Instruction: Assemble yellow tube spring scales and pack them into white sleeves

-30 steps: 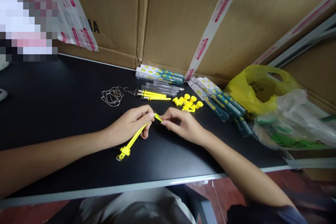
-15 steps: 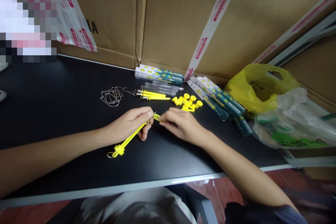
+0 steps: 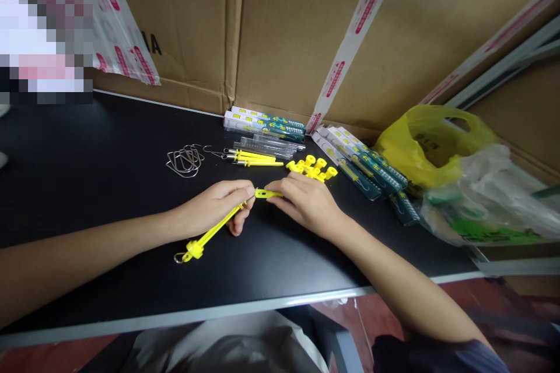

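My left hand (image 3: 227,204) is closed around a spring scale's yellow inner part (image 3: 214,229). Its capped end (image 3: 194,249), with a metal ring, sticks out toward the lower left. At the left fingertips a thin metal hook end shows. Between finger and thumb my right hand (image 3: 306,201) pinches a yellow strip with holes (image 3: 263,193); its holed end meets the metal at the left fingertips. Whether the hook passes through a hole I cannot tell. Behind the right hand lie several yellow caps (image 3: 310,161). Yellow rods with springs (image 3: 256,157) lie beyond the hands.
Bent wire hooks (image 3: 184,161) lie at the left of the black table (image 3: 109,186). Clear tubes (image 3: 266,145) and boxed spring scales (image 3: 262,122) are at the back. More boxes (image 3: 359,160), a yellow bag (image 3: 394,140) and a clear bag (image 3: 494,198) stand right. Cardboard (image 3: 280,29) walls the rear.
My right hand has turned the yellow strip so its holed face shows more, and more of it shows between the hands. My left hand has barely moved.
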Action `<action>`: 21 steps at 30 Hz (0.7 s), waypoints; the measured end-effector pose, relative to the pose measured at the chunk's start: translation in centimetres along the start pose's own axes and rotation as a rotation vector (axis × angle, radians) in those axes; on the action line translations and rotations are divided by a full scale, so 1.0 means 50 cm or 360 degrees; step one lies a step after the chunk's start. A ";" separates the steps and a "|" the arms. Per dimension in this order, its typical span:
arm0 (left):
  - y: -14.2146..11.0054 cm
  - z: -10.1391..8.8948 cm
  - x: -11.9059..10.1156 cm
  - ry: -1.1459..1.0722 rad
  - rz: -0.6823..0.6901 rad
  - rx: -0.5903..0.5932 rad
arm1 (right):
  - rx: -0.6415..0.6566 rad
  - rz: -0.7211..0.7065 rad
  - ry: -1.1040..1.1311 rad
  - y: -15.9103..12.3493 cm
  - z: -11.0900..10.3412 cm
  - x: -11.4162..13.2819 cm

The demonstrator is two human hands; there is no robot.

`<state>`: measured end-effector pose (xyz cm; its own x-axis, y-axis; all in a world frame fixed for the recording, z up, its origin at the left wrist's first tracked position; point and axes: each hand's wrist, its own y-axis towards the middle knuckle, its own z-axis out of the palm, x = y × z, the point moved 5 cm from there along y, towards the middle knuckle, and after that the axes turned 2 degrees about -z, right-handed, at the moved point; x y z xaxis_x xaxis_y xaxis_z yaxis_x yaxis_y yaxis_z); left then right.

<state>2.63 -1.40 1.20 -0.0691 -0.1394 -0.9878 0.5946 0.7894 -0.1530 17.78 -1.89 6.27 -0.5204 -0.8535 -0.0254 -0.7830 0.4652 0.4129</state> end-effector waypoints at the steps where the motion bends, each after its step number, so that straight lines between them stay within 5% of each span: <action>1: 0.000 0.000 0.000 -0.0001 -0.0005 0.0007 | -0.0015 -0.0022 -0.0031 0.001 -0.002 0.001; 21: 0.000 0.006 0.003 0.0034 -0.0061 0.0138 | -0.0042 -0.0202 -0.0366 0.007 -0.011 0.012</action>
<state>2.83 -1.59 1.05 -0.1095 -0.1548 -0.9819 0.6584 0.7288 -0.1883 17.38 -2.35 6.89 -0.4846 -0.8275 -0.2837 -0.8395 0.3488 0.4165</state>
